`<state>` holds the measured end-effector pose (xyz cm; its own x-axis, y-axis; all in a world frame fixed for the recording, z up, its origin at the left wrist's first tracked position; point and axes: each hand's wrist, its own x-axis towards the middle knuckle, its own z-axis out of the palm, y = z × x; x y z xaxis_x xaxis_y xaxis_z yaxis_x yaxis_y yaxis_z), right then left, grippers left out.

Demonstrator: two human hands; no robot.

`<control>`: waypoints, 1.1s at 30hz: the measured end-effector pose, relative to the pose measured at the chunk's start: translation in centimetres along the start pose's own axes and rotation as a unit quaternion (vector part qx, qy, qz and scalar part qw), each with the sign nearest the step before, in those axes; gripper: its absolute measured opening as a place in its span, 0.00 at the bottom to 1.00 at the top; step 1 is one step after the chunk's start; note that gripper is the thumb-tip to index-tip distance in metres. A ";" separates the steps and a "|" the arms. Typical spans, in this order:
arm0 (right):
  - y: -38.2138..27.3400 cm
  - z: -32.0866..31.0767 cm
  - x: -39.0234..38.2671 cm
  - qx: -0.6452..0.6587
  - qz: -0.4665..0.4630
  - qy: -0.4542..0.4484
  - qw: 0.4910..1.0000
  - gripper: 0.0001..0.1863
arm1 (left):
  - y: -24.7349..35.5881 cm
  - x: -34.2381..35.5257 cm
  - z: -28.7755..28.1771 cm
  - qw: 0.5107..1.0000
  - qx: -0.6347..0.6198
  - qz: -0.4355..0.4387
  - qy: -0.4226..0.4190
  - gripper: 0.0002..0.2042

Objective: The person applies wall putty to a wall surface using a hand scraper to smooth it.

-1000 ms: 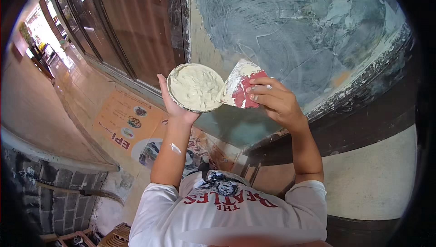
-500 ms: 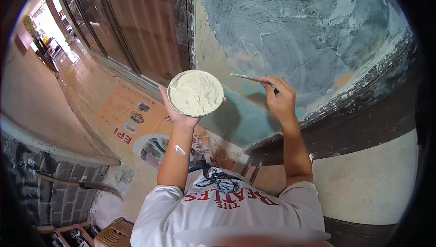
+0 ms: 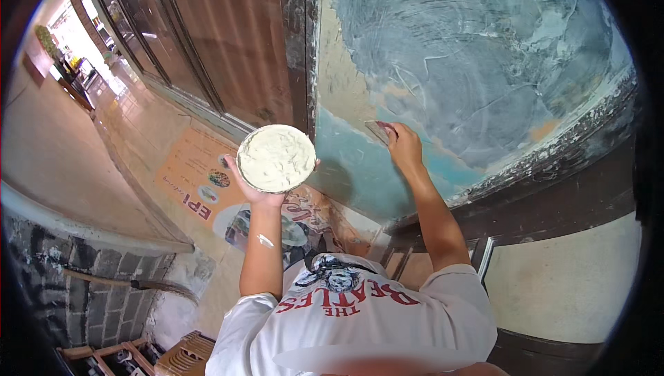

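left hand [image 3: 257, 192] cups bowl [image 3: 268, 190] of pale paste [image 3: 277, 157]; right hand [image 3: 407, 149] grips scraper [image 3: 380, 130], blade edge [image 3: 374, 131] by wall [image 3: 477, 65], contact unclear; open gap between rim [image 3: 313, 159] and scraper.

Downward head-worn fisheye view

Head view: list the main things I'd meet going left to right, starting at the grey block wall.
Grey block wall → cream paste → scraper → right grip → pale panel at the lower right.
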<state>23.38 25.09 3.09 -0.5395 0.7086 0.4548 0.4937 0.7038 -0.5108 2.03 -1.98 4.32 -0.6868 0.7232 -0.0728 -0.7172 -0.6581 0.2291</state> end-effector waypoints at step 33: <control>-1.7 3.1 -0.6 -0.069 0.020 0.126 0.990 0.08 | 7.9 4.3 -1.2 0.998 0.051 -0.032 -0.001 0.43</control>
<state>20.78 23.35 1.45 -0.3392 0.7149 0.6115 0.6089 0.6623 -0.4366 -6.68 -4.33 4.63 -0.6397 0.7636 -0.0881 -0.7438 -0.5860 0.3214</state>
